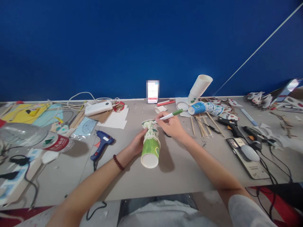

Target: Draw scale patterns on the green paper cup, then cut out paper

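two hands at work over the table [180, 170]: left hand [136, 143] cradling light, crushable paper cup [151, 145] mid-wall, right hand [171, 125] pinching green marker [170, 115] at rim.

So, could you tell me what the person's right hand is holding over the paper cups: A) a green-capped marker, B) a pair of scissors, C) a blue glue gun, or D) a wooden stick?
A: the right hand grips a white marker with a green cap, its tip at the stacked paper cups held by the left hand.
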